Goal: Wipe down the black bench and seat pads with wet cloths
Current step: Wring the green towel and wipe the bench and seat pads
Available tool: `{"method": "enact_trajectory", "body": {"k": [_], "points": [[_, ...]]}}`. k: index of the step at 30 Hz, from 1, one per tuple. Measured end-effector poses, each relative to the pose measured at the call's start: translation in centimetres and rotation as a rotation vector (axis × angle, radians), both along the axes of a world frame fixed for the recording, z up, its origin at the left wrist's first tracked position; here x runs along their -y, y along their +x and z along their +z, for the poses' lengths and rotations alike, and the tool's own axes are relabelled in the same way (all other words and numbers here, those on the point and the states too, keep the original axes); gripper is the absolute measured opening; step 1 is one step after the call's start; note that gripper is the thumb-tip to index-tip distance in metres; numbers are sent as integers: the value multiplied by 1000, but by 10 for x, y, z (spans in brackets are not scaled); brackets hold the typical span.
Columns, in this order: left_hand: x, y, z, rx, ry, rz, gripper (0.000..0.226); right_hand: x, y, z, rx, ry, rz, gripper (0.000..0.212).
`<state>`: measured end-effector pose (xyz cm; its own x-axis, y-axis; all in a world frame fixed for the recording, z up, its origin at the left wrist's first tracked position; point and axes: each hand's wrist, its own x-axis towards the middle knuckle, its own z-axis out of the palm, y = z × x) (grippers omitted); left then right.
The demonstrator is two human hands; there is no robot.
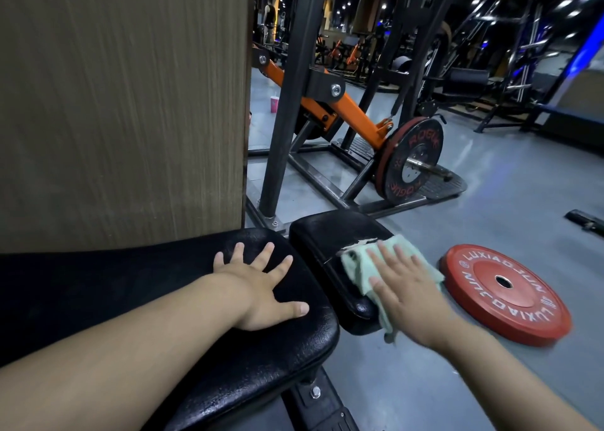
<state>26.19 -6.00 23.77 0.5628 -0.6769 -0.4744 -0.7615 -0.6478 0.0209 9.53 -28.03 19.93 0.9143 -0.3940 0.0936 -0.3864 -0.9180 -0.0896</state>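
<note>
The right hand (408, 286) lay flat, fingers (400, 255) spread wide, pressing a pale green cloth (358, 267) onto the black seat pad (330, 234), whose cracked covering showed a torn patch just past the fingertips. The left hand (261, 283) rested open, fingers splayed and holding nothing, on the grained black bench pad (294, 349) beside it. Right of the cloth, a red plate (505, 295) marked "LUXIAOJUN" lay on the grey floor (506, 208). Beyond stood a black plate (411, 159) reading "ROGUE" on an orange-armed machine (356, 110), and a wood-grain panel (121, 103).

Cloth (362, 267) on black seat pad (330, 234)
</note>
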Motion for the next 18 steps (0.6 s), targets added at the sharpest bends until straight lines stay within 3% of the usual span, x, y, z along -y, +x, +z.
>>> {"method": "enact_trajectory", "body": {"k": [1,9,18], "points": [[1,0,-1,3,0,0,91,-16,2,0,-30,-32,47,95],[0,2,-7,32,-3,-5,90,-25,86,8,-148,26,126,64],[-1,2,-12,41,-24,-6,89,-10,191,9,-149,-60,176,54]]}}
